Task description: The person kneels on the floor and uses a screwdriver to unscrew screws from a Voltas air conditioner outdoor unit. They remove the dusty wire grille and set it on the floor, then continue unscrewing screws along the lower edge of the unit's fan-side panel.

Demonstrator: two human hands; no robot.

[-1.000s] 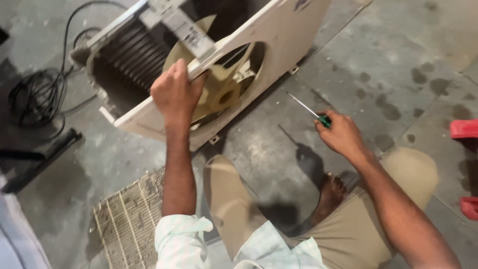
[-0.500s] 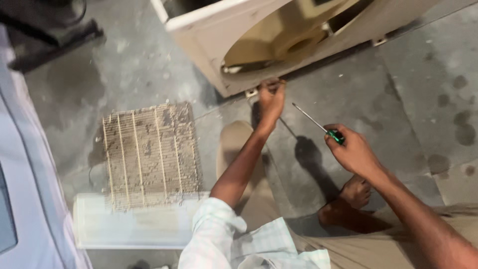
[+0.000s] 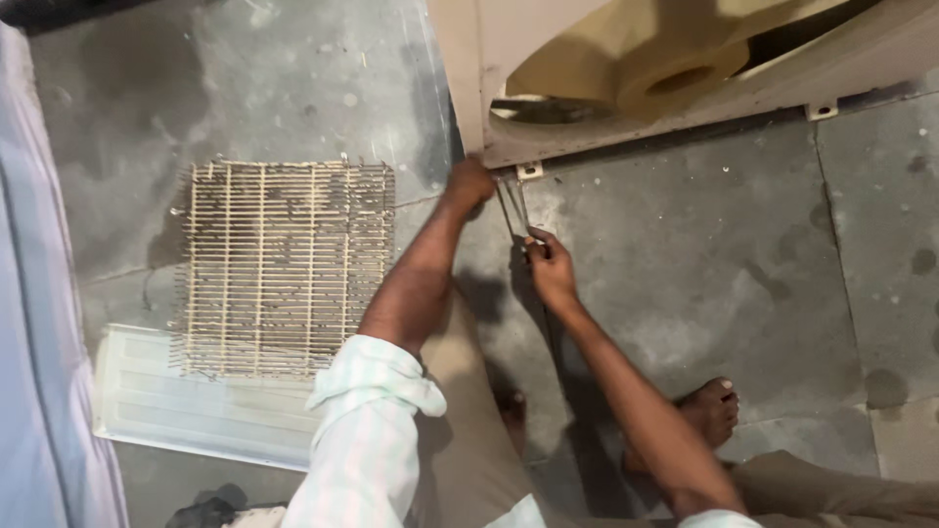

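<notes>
An off-white air-conditioner outdoor unit lies on the concrete floor, its beige fan showing through the round opening. My left hand presses on the unit's lower corner next to a small mounting bracket. My right hand grips a screwdriver, whose thin shaft points up at that bracket. The screwdriver's handle is hidden inside my fist.
A dirty wire fan grille lies on the floor to the left, partly over a white ribbed panel. A white surface runs along the left edge. My bare foot and bent knee are at the bottom.
My left hand left the top of the unit and came down to its lower corner. My right hand swung the screwdriver from out at the right over to the bracket. The view shifted down and closer.
</notes>
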